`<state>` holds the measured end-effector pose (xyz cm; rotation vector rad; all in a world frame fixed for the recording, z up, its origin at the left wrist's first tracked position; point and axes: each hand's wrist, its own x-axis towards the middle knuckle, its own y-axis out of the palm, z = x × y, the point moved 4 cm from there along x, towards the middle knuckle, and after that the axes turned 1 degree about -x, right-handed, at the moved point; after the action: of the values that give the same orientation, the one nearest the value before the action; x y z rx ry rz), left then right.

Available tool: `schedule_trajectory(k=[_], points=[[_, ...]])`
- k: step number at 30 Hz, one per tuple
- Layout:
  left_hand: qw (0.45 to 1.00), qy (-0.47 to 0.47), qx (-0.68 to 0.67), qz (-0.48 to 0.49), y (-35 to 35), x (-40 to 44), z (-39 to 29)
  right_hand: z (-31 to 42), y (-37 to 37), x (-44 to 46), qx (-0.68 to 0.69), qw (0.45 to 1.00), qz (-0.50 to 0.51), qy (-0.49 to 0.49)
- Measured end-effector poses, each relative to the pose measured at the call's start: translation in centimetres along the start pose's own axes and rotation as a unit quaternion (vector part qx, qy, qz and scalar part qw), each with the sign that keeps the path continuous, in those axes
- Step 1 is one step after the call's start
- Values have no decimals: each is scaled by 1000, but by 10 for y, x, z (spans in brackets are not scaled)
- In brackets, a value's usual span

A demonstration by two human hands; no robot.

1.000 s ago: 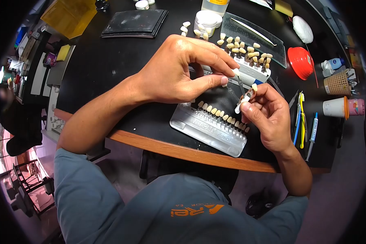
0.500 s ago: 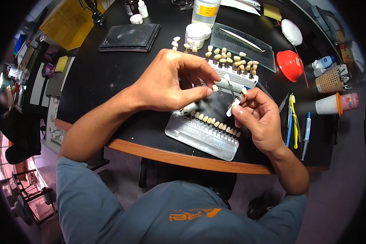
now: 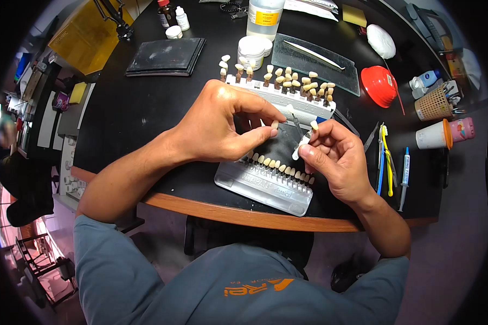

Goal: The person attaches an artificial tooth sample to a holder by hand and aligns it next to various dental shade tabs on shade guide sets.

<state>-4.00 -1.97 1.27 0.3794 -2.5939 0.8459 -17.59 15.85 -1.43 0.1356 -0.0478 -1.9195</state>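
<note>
Between the thumb and forefinger of my left hand (image 3: 228, 122) is a small tooth-shaped piece (image 3: 275, 125). My right hand (image 3: 336, 160) pinches a white holder (image 3: 302, 146) carrying tooth-shaped tabs, one of which (image 3: 290, 109) points up on a thin stem toward my left fingertips. Below both hands lies a grey shade guide (image 3: 263, 189) with a row of tooth tabs. Behind them stands a white shade guide (image 3: 309, 106) with many tooth samples on dark stems.
At the back are white jars (image 3: 251, 53), a clear bottle (image 3: 264, 19) and a glass slab (image 3: 314, 65). A black case (image 3: 165, 56) lies back left. On the right are a red bowl (image 3: 378, 86), brushes (image 3: 386, 162), a syringe (image 3: 405, 179) and a cup (image 3: 432, 136).
The view has shifted, so the table items sit lower and further left. My left fingers have drawn back from the upright tab, with the small piece in them. My right hand keeps hold of the holder.
</note>
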Motion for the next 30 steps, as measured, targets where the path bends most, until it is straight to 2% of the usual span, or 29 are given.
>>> schedule_trajectory(k=[12,15,18,24,27,30], points=[[999,-18,-36,25,0,0,-4,3,1,-1,-24,1000,17,9],[993,-58,-105,15,0,-1,1,5,1,-5,-96,995,9,17],[997,-51,-64,9,0,0,0,10,6,-2,-146,988,23,-49],[994,-90,-56,18,-1,1,-2,13,7,-4,-194,979,45,-47],[998,-61,-32,3,-1,1,0,12,7,-3,-191,979,40,-59],[992,-105,-75,-9,-2,2,0,13,7,-4,-190,979,45,-56]])
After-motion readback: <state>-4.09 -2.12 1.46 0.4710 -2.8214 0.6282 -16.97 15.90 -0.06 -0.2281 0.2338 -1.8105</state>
